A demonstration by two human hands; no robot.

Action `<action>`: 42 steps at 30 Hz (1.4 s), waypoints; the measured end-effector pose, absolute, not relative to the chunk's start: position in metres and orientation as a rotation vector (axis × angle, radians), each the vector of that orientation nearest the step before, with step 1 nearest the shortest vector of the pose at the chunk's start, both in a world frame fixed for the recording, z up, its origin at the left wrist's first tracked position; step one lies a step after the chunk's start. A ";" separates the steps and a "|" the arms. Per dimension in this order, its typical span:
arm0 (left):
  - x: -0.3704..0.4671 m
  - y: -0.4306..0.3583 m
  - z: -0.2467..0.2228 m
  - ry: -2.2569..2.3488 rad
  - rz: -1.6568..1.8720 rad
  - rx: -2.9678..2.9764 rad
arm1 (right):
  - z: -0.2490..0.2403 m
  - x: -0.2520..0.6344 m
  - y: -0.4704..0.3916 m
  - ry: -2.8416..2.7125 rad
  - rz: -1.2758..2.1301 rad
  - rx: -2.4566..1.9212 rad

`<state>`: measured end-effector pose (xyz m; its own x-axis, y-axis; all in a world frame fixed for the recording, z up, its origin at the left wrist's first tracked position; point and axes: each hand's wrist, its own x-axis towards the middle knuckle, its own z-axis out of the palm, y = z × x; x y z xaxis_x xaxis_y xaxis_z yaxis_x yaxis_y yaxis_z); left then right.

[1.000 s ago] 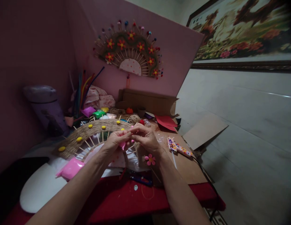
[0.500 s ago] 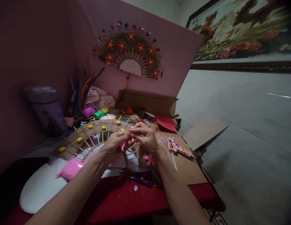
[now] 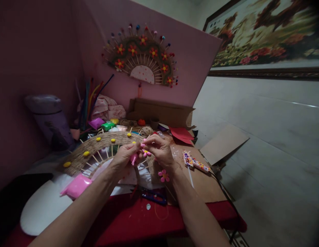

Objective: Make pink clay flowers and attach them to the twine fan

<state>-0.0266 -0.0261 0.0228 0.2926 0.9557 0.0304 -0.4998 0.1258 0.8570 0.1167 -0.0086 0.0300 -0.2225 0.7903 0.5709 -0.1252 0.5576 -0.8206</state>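
A soft pink lump of modelling clay [image 3: 134,158] is held in the curled fingers of my left hand [image 3: 125,156]. My right hand [image 3: 161,150] is close beside it, thumb and fingers pinched at a small pink clay bit [image 3: 143,145] between the two hands. Both hands are over a fan-shaped piece wound with jute twine [image 3: 105,140], with sticks and yellow clay dots on it. Just behind the fingertips is a pink clay flower [image 3: 146,153] with a yellow centre. Another pink flower [image 3: 163,175] sits near my right wrist.
A pink clay packet [image 3: 76,186] lies by my left forearm. Scissors [image 3: 154,197] rest on the red cloth [image 3: 138,219]. At right, a flower-patterned glue gun [image 3: 196,163] lies on brown board [image 3: 208,188]. A purple bottle [image 3: 50,120] stands at left. A finished fan [image 3: 138,51] hangs behind.
My fingertips have drawn slightly apart, with the small pink bit now showing between them. More of the pink flower behind them is visible. Other things stay where they were.
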 end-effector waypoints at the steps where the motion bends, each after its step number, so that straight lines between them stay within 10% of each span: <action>1: -0.027 -0.026 0.022 0.626 1.159 0.916 | 0.030 0.117 -0.008 -1.574 0.943 -0.572; 42: -0.023 -0.025 0.021 0.721 1.214 0.933 | 0.024 0.118 -0.003 -1.631 0.853 -0.580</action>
<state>-0.0234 -0.0246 0.0211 0.2193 0.9754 0.0209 -0.4489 0.0819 0.8898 0.1180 -0.0026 0.0241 -0.2294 0.7573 0.6115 -0.0707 0.6136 -0.7865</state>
